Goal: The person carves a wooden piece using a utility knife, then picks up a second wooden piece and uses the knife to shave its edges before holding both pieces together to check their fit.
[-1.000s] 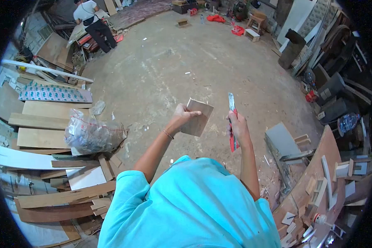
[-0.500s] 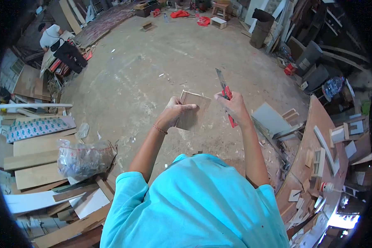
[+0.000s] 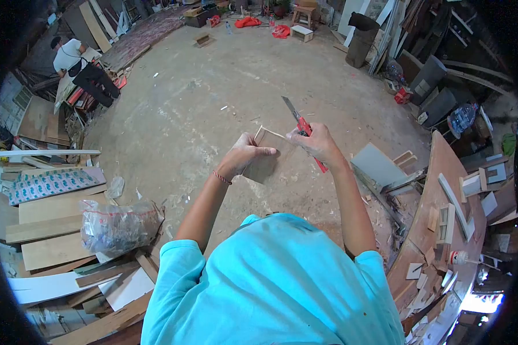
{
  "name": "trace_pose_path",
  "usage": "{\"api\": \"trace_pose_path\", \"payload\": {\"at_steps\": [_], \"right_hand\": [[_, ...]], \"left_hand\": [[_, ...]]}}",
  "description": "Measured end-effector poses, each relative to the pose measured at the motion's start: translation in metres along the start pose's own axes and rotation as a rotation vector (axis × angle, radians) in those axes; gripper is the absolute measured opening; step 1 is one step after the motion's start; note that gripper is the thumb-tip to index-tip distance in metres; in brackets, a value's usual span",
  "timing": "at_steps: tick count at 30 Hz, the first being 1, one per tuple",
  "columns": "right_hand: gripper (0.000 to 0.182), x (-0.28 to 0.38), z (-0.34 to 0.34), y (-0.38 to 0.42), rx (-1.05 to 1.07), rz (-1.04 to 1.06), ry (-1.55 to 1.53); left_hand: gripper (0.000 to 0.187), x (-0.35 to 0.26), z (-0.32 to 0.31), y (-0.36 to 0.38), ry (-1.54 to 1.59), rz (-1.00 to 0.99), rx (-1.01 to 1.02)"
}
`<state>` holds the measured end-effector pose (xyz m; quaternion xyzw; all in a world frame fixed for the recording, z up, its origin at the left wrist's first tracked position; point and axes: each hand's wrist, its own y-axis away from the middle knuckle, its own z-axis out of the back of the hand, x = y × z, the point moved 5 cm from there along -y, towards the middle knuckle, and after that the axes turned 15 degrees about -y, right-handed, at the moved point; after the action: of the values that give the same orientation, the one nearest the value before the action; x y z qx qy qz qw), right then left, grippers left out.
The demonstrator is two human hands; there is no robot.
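Note:
My left hand [image 3: 243, 154] grips a small flat wooden piece [image 3: 263, 168] by its left side, with the thumb lying across the face. A pale, thin edge runs along the piece's top. In my right hand [image 3: 321, 145] is a red utility knife [image 3: 304, 127], its long blade out and pointing up and to the left. The right fingertips are right at the top right corner of the wooden piece. Both hands are held out over the concrete floor, in front of my turquoise shirt.
Boards [image 3: 57, 250] and a filled plastic bag [image 3: 121, 225] lie at the left. On the right, a wooden worktop [image 3: 423, 230] carries offcuts and a small white container [image 3: 458, 257]. A white panel [image 3: 379, 163] leans nearby. Another person [image 3: 83, 69] bends over boards at the far left.
The knife has tilted further left, its blade tip swinging left. My right fingers have come closer to the wooden piece's top right corner, and the piece has turned slightly.

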<state>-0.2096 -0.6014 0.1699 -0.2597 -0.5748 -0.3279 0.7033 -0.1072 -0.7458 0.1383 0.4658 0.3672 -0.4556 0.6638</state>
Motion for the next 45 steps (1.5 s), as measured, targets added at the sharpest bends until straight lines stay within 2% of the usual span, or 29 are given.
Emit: {"api": "trace_pose_path", "payload": {"at_steps": [3, 5, 9, 11, 15, 17, 21, 23, 27, 30, 32, 35, 42, 45], "right_hand": [[0.022, -0.001, -0.001, -0.001, -0.007, -0.011, 0.028], [0.022, -0.005, 0.0, -0.004, -0.008, -0.004, 0.058], [0.02, -0.007, 0.001, -0.003, -0.035, -0.052, 0.055], [0.018, -0.012, 0.003, -0.004, -0.04, -0.037, 0.051], [0.015, -0.013, 0.005, -0.003, -0.048, -0.065, 0.043], [0.013, -0.012, 0.006, -0.003, -0.07, -0.085, -0.005], [0.012, -0.012, 0.006, -0.003, -0.074, -0.17, -0.072], [0.013, -0.01, 0.003, -0.003, -0.061, -0.137, -0.208], [0.015, -0.002, -0.001, 0.004, -0.038, -0.205, -0.391], [0.017, -0.007, 0.002, -0.002, -0.04, -0.196, -0.363], [0.018, -0.003, 0.007, -0.004, -0.032, -0.158, -0.091], [0.02, -0.003, 0.014, -0.008, -0.065, -0.124, 0.075], [0.023, 0.001, 0.018, -0.006, -0.129, -0.084, 0.16], [0.024, 0.0, 0.02, -0.006, -0.146, -0.108, 0.223]], "left_hand": [[0.027, 0.002, 0.002, -0.002, 0.011, -0.049, -0.038], [0.028, 0.002, 0.006, -0.002, -0.086, -0.028, -0.139], [0.031, -0.016, 0.004, 0.005, -0.169, 0.016, -0.082], [0.031, -0.039, 0.0, 0.019, -0.045, -0.018, -0.073], [0.029, -0.019, -0.006, 0.002, 0.01, -0.011, 0.026], [0.022, -0.014, -0.008, -0.004, 0.035, -0.015, 0.065], [0.025, -0.008, -0.009, -0.009, 0.085, -0.051, 0.076], [0.023, -0.001, -0.009, -0.015, 0.102, -0.055, 0.096], [0.023, 0.005, -0.007, -0.018, 0.083, -0.039, 0.069], [0.024, 0.008, -0.006, -0.023, 0.078, -0.035, 0.058], [0.025, 0.005, -0.007, -0.023, 0.095, -0.053, 0.068], [0.022, -0.005, -0.006, -0.02, 0.032, -0.031, 0.088], [0.024, -0.009, -0.007, -0.029, -0.096, -0.044, 0.006], [0.028, -0.003, -0.004, -0.033, -0.218, -0.042, -0.099]]}}
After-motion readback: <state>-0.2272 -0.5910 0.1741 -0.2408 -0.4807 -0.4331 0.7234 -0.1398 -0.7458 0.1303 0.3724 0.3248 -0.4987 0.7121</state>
